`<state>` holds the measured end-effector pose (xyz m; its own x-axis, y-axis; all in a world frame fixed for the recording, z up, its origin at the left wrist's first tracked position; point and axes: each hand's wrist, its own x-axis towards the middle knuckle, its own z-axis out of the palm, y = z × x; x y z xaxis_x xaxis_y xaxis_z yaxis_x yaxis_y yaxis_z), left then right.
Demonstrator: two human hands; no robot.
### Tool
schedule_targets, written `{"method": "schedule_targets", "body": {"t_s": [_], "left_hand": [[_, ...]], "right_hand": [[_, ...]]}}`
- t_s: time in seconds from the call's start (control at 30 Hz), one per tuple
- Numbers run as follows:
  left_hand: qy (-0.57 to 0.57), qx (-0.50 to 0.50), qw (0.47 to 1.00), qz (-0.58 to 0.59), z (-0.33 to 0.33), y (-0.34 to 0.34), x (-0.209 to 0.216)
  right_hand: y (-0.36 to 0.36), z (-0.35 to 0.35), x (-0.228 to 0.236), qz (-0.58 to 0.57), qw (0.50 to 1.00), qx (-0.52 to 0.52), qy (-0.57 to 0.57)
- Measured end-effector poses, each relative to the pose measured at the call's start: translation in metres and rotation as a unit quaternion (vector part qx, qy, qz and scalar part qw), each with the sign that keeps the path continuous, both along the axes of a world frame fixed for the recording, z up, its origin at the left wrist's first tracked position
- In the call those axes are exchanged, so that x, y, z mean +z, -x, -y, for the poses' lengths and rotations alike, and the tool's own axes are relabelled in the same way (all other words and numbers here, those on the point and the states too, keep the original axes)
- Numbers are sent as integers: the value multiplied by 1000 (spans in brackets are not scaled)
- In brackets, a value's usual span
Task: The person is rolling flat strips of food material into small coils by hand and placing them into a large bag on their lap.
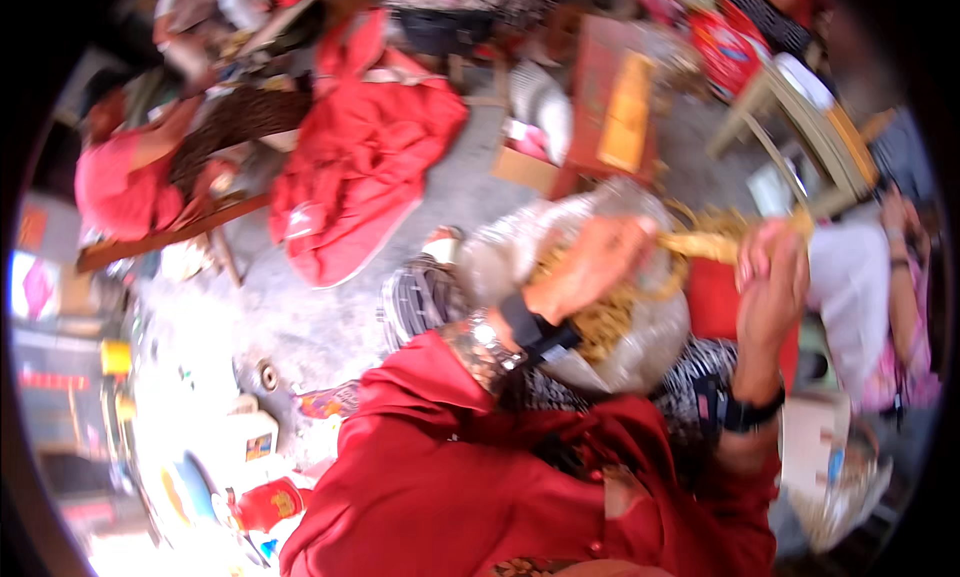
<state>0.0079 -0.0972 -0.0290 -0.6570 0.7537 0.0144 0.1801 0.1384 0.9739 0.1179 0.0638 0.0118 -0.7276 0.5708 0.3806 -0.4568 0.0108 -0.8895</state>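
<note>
Part of the grey floor is hidden by a red cloth. A clear bag seems to be set on the lap, and yellow strips are heaped inside. By the bag's right side, a yellow strip is stretched between the left hand and right hand. Its right end is held by curled fingers; through blur, the left grip cannot be told. The strip looks light, soft, perhaps easily torn, and is likely best held near its ends.

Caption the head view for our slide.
Yellowish strip between left hand and right hand, near a plastic bag of strips.
</note>
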Motion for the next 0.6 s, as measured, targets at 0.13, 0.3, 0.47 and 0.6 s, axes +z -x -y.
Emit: {"method": "schedule_targets", "body": {"t_s": [0.13, 0.3, 0.47, 0.6], "left_hand": [[-124, -145, 843, 503, 13, 4, -16], [-229, -41, 820, 523, 18, 24, -10], [-172, -74, 912, 365, 31, 36, 11], [-138, -141, 942, 271, 37, 40, 19]], "right_hand": [[8, 55, -9, 60, 952, 114, -277], [6, 88, -28, 99, 920, 259, -278], [23, 67, -26, 1, 986, 160, -42], [52, 51, -25, 31, 990, 16, -137]]}}
